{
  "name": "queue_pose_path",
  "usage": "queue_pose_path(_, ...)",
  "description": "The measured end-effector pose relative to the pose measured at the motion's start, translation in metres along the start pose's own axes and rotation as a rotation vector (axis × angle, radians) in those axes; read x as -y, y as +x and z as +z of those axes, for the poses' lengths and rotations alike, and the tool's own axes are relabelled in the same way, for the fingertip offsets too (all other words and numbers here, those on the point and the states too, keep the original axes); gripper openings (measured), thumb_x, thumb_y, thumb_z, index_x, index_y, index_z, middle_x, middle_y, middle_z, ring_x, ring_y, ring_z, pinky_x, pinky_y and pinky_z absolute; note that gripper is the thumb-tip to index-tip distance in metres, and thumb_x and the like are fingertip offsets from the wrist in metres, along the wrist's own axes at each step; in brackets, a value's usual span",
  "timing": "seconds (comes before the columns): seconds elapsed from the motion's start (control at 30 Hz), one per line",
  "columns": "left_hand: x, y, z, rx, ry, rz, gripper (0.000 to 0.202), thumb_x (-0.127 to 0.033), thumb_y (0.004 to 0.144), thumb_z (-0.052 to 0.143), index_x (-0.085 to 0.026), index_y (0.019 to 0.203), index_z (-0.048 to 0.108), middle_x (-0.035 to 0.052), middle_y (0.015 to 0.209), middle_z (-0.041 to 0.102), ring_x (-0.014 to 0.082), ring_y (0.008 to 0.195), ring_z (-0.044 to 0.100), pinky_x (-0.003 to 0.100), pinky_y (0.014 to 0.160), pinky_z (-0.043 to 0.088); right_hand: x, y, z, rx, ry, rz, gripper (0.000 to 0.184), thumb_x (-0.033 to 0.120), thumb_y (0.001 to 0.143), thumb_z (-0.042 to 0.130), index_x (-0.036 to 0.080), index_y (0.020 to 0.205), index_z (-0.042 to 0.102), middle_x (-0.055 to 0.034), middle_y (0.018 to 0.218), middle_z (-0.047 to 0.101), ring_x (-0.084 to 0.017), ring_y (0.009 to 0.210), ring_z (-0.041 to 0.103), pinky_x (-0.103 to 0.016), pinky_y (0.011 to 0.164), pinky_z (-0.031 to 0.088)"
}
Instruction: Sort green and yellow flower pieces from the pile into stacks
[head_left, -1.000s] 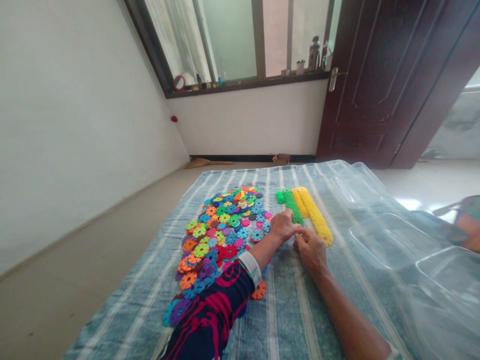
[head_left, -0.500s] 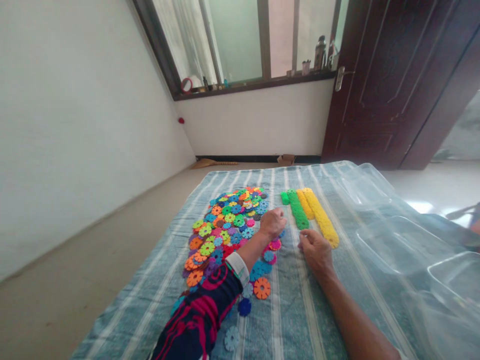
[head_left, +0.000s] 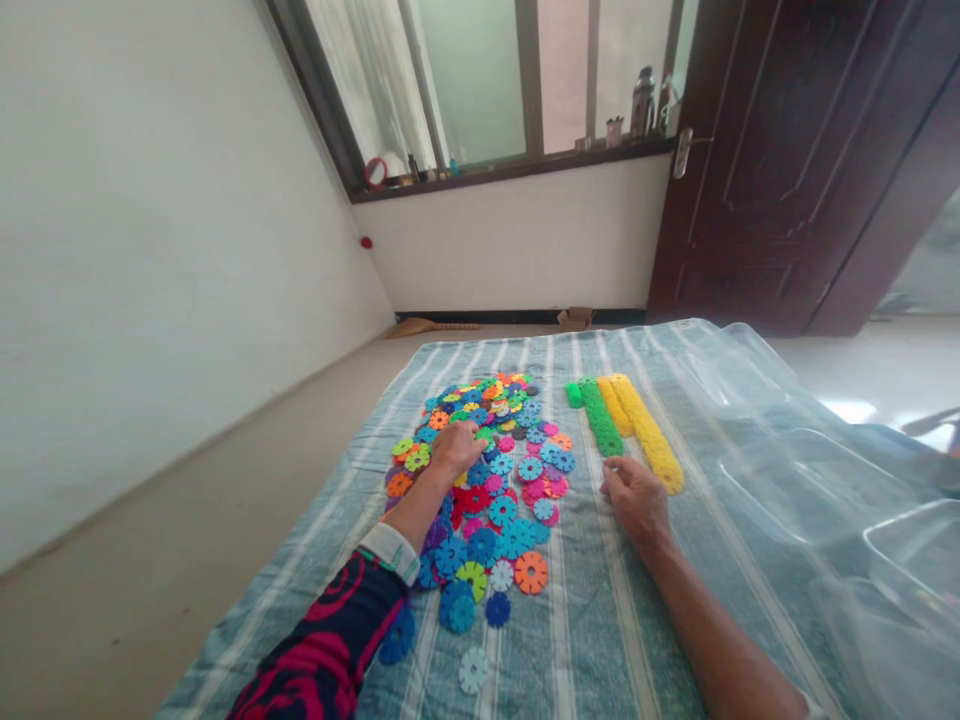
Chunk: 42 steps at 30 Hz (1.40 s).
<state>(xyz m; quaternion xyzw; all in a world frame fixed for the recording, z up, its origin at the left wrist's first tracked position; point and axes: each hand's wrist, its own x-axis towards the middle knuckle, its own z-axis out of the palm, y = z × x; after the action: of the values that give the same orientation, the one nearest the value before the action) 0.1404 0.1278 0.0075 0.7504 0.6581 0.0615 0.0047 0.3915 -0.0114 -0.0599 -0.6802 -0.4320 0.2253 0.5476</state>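
Note:
My left hand (head_left: pixel 457 447) reaches into the upper part of a spread heap of colourful notched plastic discs (head_left: pixel 502 510). Its fingers are pinched at a green disc (head_left: pixel 486 438). Resting on the cloth to the right, my right hand (head_left: pixel 637 503) has its fingers curled together at the near end of a long row of stacked green discs (head_left: pixel 602 420); whether something small is inside them is hidden. A short bright green stack (head_left: pixel 574 395) lies left of that row. Two yellow disc rows, one shorter (head_left: pixel 613 408) and one longer (head_left: pixel 651 440), lie on its right.
A striped blue-grey cloth (head_left: pixel 577 620) covers the table. Clear plastic containers (head_left: pixel 810 490) stand along its right side. Beyond the far edge are a white wall, a windowsill (head_left: pixel 510 172) with small items, and a dark red door (head_left: pixel 780 180).
My left hand has moved left from the gap beside the green row back over the heap, uncovering discs on its right side. My right hand has stayed by the green row.

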Motion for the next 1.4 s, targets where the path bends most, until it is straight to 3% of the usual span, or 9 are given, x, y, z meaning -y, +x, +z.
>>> queue_pose_path(0.27, 0.004, 0.003, 0.001, 0.061, -0.079, 0.030, 0.017, -0.036, 0.073, 0.061, -0.021, 0.072, 0.068, 0.0007, 0.073, 0.067, 0.0171, 0.074, 0.062, 0.025, 0.061, 0.037, 0.003, 0.000, 0.000, 0.000, 0.008, 0.001, 0.039, 0.046, 0.071, 0.049, 0.016, 0.085, 0.069, -0.0025, 0.055, 0.063, -0.020, 0.054, 0.059, -0.030, 0.058, 0.041)
queue_pose_path(0.47, 0.008, 0.011, 0.002, 0.085, -0.201, -0.024, 0.016, -0.033, 0.064, 0.069, -0.019, 0.072, 0.068, -0.0018, 0.069, 0.066, 0.0152, 0.071, 0.061, 0.023, 0.062, 0.040, 0.007, 0.001, 0.000, -0.028, 0.059, -0.002, 0.037, 0.044, 0.071, 0.049, 0.015, 0.084, 0.069, -0.0016, 0.054, 0.063, -0.019, 0.051, 0.057, -0.029, 0.056, 0.041)
queue_pose_path(0.77, 0.006, 0.007, -0.011, -0.063, -0.612, -0.025, 0.009, -0.024, 0.056, 0.066, -0.018, 0.062, 0.064, -0.0040, 0.056, 0.059, 0.0127, 0.058, 0.054, 0.024, 0.057, 0.040, 0.006, 0.003, 0.000, -0.112, 0.153, 0.007, 0.031, 0.042, 0.071, 0.053, 0.016, 0.080, 0.068, -0.0004, 0.052, 0.063, -0.018, 0.050, 0.057, -0.029, 0.056, 0.043)
queue_pose_path(0.87, -0.015, 0.000, -0.016, -0.063, -0.784, 0.005, 0.014, -0.029, 0.056, 0.067, -0.017, 0.062, 0.065, -0.0043, 0.055, 0.058, 0.0118, 0.056, 0.052, 0.024, 0.057, 0.040, 0.004, 0.005, 0.000, -0.129, 0.173, 0.016, 0.030, 0.042, 0.072, 0.055, 0.016, 0.081, 0.068, -0.0002, 0.052, 0.063, -0.018, 0.051, 0.058, -0.029, 0.058, 0.044)
queue_pose_path(0.97, -0.053, -0.009, -0.013, 0.031, -0.933, 0.093, 0.017, -0.031, 0.057, 0.068, -0.016, 0.064, 0.066, -0.0030, 0.057, 0.059, 0.0112, 0.057, 0.052, 0.024, 0.058, 0.040, 0.001, 0.007, -0.001, -0.152, 0.183, 0.020, 0.030, 0.042, 0.072, 0.056, 0.016, 0.082, 0.068, 0.0001, 0.052, 0.063, -0.018, 0.051, 0.058, -0.029, 0.059, 0.045)
queue_pose_path(1.07, -0.098, -0.016, 0.001, 0.151, -1.029, 0.164, 0.014, -0.027, 0.057, 0.069, -0.014, 0.064, 0.067, -0.0022, 0.058, 0.060, 0.0102, 0.057, 0.051, 0.024, 0.058, 0.040, -0.002, 0.009, -0.002, -0.173, 0.201, 0.017, 0.030, 0.041, 0.072, 0.056, 0.016, 0.083, 0.068, 0.0002, 0.052, 0.063, -0.018, 0.051, 0.058, -0.029, 0.059, 0.045)
queue_pose_path(1.2, -0.146, -0.017, 0.028, 0.199, -1.032, 0.214, 0.008, -0.020, 0.060, 0.065, -0.014, 0.064, 0.068, -0.0033, 0.057, 0.059, 0.0091, 0.056, 0.050, 0.023, 0.058, 0.039, -0.005, 0.012, -0.004, -0.188, 0.210, 0.023, 0.029, 0.042, 0.073, 0.057, 0.016, 0.083, 0.068, -0.0002, 0.054, 0.063, -0.017, 0.052, 0.058, -0.029, 0.058, 0.045)
queue_pose_path(1.4, -0.174, -0.008, 0.052, 0.163, -0.900, 0.278, 0.009, -0.016, 0.065, 0.061, -0.014, 0.067, 0.070, -0.0026, 0.061, 0.062, 0.0098, 0.060, 0.054, 0.023, 0.060, 0.041, -0.004, 0.014, -0.006, -0.188, 0.210, 0.025, 0.030, 0.042, 0.073, 0.057, 0.016, 0.082, 0.069, -0.0006, 0.053, 0.064, -0.017, 0.051, 0.058, -0.028, 0.057, 0.045)
